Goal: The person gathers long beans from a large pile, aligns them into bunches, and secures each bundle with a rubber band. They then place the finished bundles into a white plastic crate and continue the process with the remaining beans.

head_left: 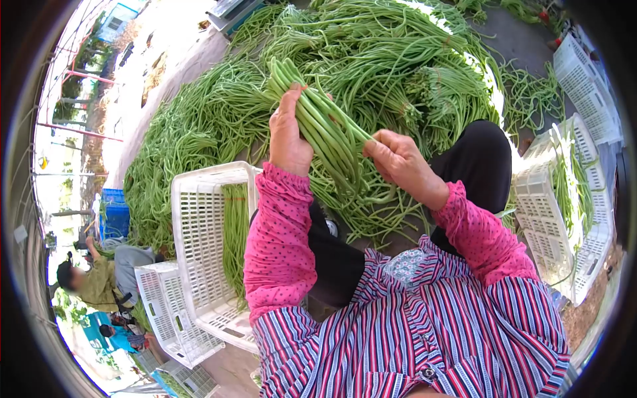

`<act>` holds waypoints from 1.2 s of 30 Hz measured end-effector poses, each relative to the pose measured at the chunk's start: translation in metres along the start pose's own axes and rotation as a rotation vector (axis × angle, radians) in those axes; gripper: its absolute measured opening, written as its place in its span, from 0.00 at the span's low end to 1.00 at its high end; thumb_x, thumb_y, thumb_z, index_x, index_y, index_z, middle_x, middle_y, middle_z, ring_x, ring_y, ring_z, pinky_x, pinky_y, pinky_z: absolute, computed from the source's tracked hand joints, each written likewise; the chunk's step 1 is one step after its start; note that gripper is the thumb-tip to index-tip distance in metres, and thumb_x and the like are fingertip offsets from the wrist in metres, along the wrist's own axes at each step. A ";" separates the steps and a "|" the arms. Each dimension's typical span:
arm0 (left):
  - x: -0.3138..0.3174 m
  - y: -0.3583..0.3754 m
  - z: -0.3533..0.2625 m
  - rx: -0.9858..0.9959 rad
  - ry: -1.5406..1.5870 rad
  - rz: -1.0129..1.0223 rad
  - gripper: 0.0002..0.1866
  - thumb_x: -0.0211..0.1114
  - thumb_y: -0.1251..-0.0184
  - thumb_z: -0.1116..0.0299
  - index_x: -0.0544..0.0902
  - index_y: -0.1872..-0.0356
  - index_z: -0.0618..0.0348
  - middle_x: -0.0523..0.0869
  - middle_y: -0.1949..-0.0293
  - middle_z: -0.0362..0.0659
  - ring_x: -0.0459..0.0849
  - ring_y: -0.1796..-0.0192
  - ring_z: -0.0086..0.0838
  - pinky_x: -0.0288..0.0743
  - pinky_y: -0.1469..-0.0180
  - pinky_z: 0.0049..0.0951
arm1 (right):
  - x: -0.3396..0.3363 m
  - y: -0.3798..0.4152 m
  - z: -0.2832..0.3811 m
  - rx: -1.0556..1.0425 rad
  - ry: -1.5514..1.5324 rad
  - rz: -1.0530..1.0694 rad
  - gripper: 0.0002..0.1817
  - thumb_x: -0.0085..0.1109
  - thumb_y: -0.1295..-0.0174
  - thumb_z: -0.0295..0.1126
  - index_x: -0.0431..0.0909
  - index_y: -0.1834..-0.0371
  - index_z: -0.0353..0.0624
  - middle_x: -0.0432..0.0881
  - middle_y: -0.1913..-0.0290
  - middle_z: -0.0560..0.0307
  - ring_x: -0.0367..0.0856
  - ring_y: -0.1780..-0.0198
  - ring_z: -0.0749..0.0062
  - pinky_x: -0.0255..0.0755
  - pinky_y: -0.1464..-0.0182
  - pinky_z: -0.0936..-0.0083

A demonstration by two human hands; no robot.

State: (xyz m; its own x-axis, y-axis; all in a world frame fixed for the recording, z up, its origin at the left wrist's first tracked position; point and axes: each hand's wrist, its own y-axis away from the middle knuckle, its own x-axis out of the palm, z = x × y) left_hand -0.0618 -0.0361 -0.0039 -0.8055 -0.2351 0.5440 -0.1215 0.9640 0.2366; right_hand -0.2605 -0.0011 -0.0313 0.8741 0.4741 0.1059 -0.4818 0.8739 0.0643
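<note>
My left hand (pixel 290 136) is wrapped round a bundle of long green beans (pixel 325 129), held tilted above the pile. A red band (pixel 304 87) shows around the bundle near its upper end, close to my left thumb. With fingers pinched, my right hand (pixel 401 162) grips one or a few bean strands at the bundle's right side. The lower ends of the bundle hang over the big heap of long beans (pixel 219 126) on the ground.
A white plastic crate (pixel 182 199) with beans inside stands at my left, beside another white crate (pixel 166 305). More white crates (pixel 541 205) are on the right. A blue crate (pixel 114 215) and a person (pixel 99 285) are at the far left.
</note>
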 end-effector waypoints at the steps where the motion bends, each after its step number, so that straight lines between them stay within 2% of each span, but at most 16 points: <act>1: -0.001 -0.005 0.000 0.039 0.093 -0.070 0.14 0.58 0.32 0.60 0.72 0.55 0.59 0.83 0.63 0.56 0.84 0.66 0.40 0.81 0.64 0.37 | -0.001 0.013 -0.010 0.020 0.004 -0.030 0.15 0.50 0.31 0.37 0.74 0.70 0.36 0.68 0.83 0.69 0.63 0.82 0.88 0.56 0.80 0.83; 2: -0.002 -0.010 -0.001 0.079 0.190 -0.141 0.13 0.58 0.32 0.61 0.73 0.58 0.60 0.83 0.65 0.54 0.84 0.69 0.39 0.81 0.67 0.37 | -0.003 0.027 -0.021 0.040 0.011 -0.058 0.14 0.50 0.31 0.36 0.74 0.70 0.37 0.68 0.83 0.69 0.62 0.82 0.88 0.56 0.81 0.84; 5: -0.032 -0.021 -0.032 0.137 0.182 -0.132 0.12 0.54 0.31 0.58 0.70 0.58 0.55 0.82 0.65 0.57 0.82 0.69 0.40 0.81 0.65 0.38 | -0.023 0.074 -0.055 0.189 -0.051 -0.058 0.13 0.51 0.31 0.37 0.73 0.70 0.38 0.65 0.83 0.70 0.60 0.83 0.89 0.54 0.82 0.85; 7: -0.037 -0.019 -0.038 0.197 0.162 -0.109 0.12 0.55 0.31 0.58 0.70 0.57 0.54 0.81 0.66 0.56 0.82 0.67 0.41 0.80 0.63 0.39 | -0.033 0.089 -0.060 0.384 -0.347 -0.247 0.12 0.51 0.31 0.37 0.71 0.68 0.39 0.63 0.83 0.72 0.58 0.84 0.90 0.52 0.83 0.87; 10: -0.024 -0.015 -0.026 0.153 0.132 -0.052 0.11 0.56 0.31 0.58 0.71 0.57 0.53 0.82 0.66 0.55 0.82 0.67 0.42 0.79 0.63 0.41 | -0.035 0.064 -0.036 0.211 -0.302 -0.340 0.11 0.53 0.31 0.37 0.69 0.67 0.42 0.63 0.82 0.70 0.56 0.85 0.89 0.50 0.84 0.89; 16: 0.006 -0.001 -0.008 0.126 -0.002 -0.027 0.15 0.56 0.30 0.55 0.72 0.53 0.56 0.82 0.68 0.51 0.83 0.68 0.40 0.79 0.63 0.39 | 0.007 -0.004 0.006 -0.100 -0.096 -0.247 0.09 0.60 0.36 0.34 0.76 0.65 0.39 0.67 0.80 0.72 0.64 0.81 0.90 0.57 0.80 0.88; 18: 0.011 0.002 -0.004 0.195 -0.055 -0.029 0.14 0.58 0.31 0.59 0.73 0.58 0.60 0.81 0.72 0.48 0.82 0.74 0.35 0.80 0.68 0.33 | 0.024 -0.022 0.005 -0.185 0.013 -0.220 0.11 0.65 0.43 0.33 0.77 0.64 0.37 0.72 0.77 0.66 0.71 0.76 0.82 0.66 0.74 0.80; 19: 0.014 0.005 -0.003 0.195 -0.053 -0.016 0.14 0.58 0.31 0.59 0.73 0.58 0.60 0.80 0.72 0.46 0.82 0.74 0.32 0.80 0.68 0.31 | 0.030 -0.029 0.002 -0.183 0.011 -0.220 0.11 0.65 0.43 0.33 0.77 0.64 0.37 0.72 0.77 0.66 0.71 0.76 0.82 0.66 0.74 0.80; 21: 0.012 0.003 -0.001 0.198 -0.034 -0.067 0.13 0.59 0.31 0.59 0.73 0.58 0.59 0.80 0.72 0.45 0.82 0.73 0.32 0.80 0.68 0.31 | 0.037 -0.042 -0.006 -0.333 0.292 -0.272 0.14 0.68 0.50 0.32 0.78 0.65 0.36 0.77 0.70 0.57 0.77 0.69 0.71 0.71 0.66 0.72; 24: 0.001 0.003 -0.004 0.155 0.004 -0.093 0.12 0.60 0.32 0.61 0.75 0.57 0.60 0.81 0.69 0.43 0.83 0.69 0.31 0.79 0.66 0.30 | 0.026 -0.052 -0.012 -0.332 0.326 -0.204 0.14 0.69 0.53 0.31 0.78 0.67 0.36 0.78 0.65 0.50 0.79 0.62 0.64 0.71 0.60 0.68; 25: -0.002 0.004 -0.005 0.088 -0.004 -0.030 0.13 0.60 0.33 0.63 0.75 0.56 0.60 0.81 0.66 0.44 0.83 0.67 0.31 0.80 0.66 0.30 | 0.026 -0.054 -0.008 -0.367 0.238 -0.196 0.12 0.66 0.52 0.30 0.76 0.69 0.36 0.77 0.69 0.51 0.78 0.67 0.70 0.71 0.63 0.71; 26: -0.004 0.004 -0.007 0.021 -0.011 0.036 0.13 0.61 0.34 0.64 0.75 0.55 0.61 0.82 0.64 0.44 0.84 0.66 0.31 0.80 0.65 0.31 | 0.021 -0.054 -0.003 -0.365 0.239 -0.193 0.12 0.66 0.52 0.30 0.76 0.69 0.36 0.77 0.69 0.51 0.78 0.67 0.70 0.71 0.63 0.71; 28: -0.008 0.006 -0.008 -0.016 0.009 0.064 0.14 0.62 0.36 0.67 0.74 0.53 0.63 0.82 0.60 0.46 0.84 0.63 0.32 0.80 0.61 0.32 | 0.005 -0.052 0.012 -0.119 0.322 -0.033 0.11 0.63 0.53 0.30 0.76 0.69 0.34 0.76 0.74 0.52 0.75 0.71 0.76 0.71 0.67 0.75; 31: -0.008 0.010 -0.011 0.002 -0.034 0.279 0.23 0.61 0.40 0.72 0.70 0.43 0.67 0.79 0.51 0.57 0.81 0.49 0.42 0.75 0.44 0.42 | -0.012 -0.060 0.025 -0.180 0.306 0.014 0.12 0.61 0.54 0.29 0.76 0.69 0.31 0.76 0.75 0.58 0.71 0.73 0.80 0.69 0.70 0.79; 34: 0.000 0.014 -0.014 -0.019 -0.081 0.362 0.25 0.62 0.42 0.72 0.69 0.43 0.68 0.79 0.51 0.57 0.80 0.48 0.40 0.76 0.44 0.40 | -0.031 -0.067 0.035 -0.204 0.293 0.053 0.14 0.61 0.52 0.30 0.78 0.67 0.30 0.76 0.75 0.63 0.70 0.74 0.82 0.66 0.72 0.80; 36: -0.005 0.013 -0.017 -0.002 -0.189 0.388 0.26 0.64 0.42 0.71 0.68 0.43 0.68 0.81 0.54 0.56 0.82 0.50 0.39 0.78 0.47 0.38 | -0.045 -0.069 0.056 -0.185 0.470 0.194 0.14 0.61 0.51 0.32 0.80 0.68 0.30 0.74 0.78 0.65 0.68 0.76 0.84 0.64 0.74 0.80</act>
State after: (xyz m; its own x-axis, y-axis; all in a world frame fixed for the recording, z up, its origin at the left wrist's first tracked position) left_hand -0.0500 -0.0251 0.0101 -0.8832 0.1720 0.4364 0.2124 0.9761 0.0452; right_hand -0.2701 -0.0885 0.0150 0.7240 0.5885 -0.3599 -0.6553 0.7496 -0.0925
